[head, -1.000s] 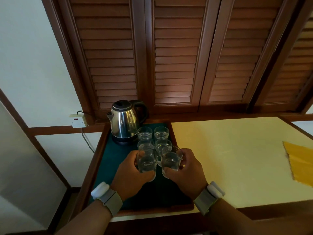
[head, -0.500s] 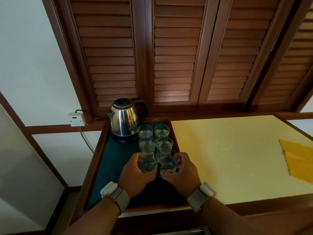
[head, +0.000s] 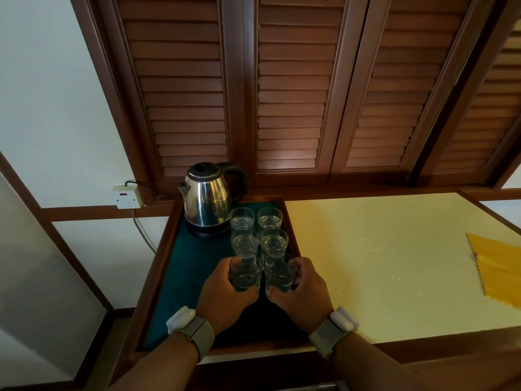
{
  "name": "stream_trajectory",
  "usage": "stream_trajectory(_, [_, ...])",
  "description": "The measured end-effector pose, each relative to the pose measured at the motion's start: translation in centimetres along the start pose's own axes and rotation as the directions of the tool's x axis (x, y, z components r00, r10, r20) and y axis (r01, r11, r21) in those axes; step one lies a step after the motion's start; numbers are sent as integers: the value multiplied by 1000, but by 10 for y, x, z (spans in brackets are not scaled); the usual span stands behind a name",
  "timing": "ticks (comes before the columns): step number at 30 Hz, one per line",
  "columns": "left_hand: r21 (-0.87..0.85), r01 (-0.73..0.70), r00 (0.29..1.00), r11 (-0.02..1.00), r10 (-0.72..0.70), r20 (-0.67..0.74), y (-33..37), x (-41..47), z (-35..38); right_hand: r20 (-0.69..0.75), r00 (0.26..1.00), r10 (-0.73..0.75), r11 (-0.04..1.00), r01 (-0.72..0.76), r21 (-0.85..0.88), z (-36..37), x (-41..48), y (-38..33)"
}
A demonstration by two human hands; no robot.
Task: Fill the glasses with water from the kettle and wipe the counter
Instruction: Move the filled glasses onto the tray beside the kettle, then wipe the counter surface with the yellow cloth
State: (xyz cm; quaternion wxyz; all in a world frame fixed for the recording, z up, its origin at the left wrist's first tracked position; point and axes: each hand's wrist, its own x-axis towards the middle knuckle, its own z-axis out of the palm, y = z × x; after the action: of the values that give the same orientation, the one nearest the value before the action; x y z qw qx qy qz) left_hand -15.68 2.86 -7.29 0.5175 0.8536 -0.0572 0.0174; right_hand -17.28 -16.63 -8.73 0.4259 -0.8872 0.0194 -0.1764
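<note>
A steel kettle (head: 207, 200) with a black handle stands on its base at the back of a wooden tray (head: 160, 261) lined in dark green. Several clear glasses with water stand in two columns right of the kettle, the rear pair (head: 256, 218) and a middle pair (head: 259, 240) behind my hands. My left hand (head: 225, 299) grips the front left glass (head: 245, 273). My right hand (head: 303, 294) grips the front right glass (head: 280, 273). Both held glasses are upright, side by side, just in front of the middle pair.
A cream counter (head: 380, 263) stretches right of the tray, with a yellow cloth (head: 496, 270) lying at its right edge. A wall socket (head: 125, 196) and cable sit left of the kettle. Wooden louvred shutters (head: 290, 88) rise behind.
Both hands have slid the two front glasses away from me, up against the middle pair. The kettle and the other glasses have stayed put.
</note>
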Motion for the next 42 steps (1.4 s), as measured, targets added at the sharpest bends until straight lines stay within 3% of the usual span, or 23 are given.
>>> stream_trajectory(7, [58,-21,1000,998,20,4,12,-8,-4,62,998,18,1000,-19,15,-4,1,0])
stream_trajectory(9, [100,-33,996,994,41,-79,19,-12,-8,130,990,47,998,-51,29,-11,3,3])
stream_trajectory(12, [172,-204,920,964,249,-304,41,-13,-14,140,990,16,998,-24,60,-29,5,3])
stream_trajectory(14, [198,-382,847,903,427,-317,71,-8,-7,44,998,-39,999,39,13,-51,7,4])
stream_trajectory(17, [158,-530,806,833,553,-211,109,2,14,-96,988,-124,989,114,-98,-81,17,1])
stream_trajectory(21, [66,-615,779,786,618,-104,155,19,77,-207,968,-143,977,105,-184,-135,29,23])
stream_trajectory(24, [1,-587,809,810,587,31,181,31,126,-243,960,-141,973,88,-215,-180,33,47])
stream_trajectory(34, [-7,-539,774,842,498,391,244,60,341,-210,977,47,905,-131,-405,-357,41,211])
stream_trajectory(39, [117,-502,769,857,380,515,266,75,447,-217,951,220,817,-301,-491,-446,47,296])
stream_trajectory(42, [167,-491,764,855,330,554,271,83,486,-209,935,287,713,-354,-605,-478,45,324])
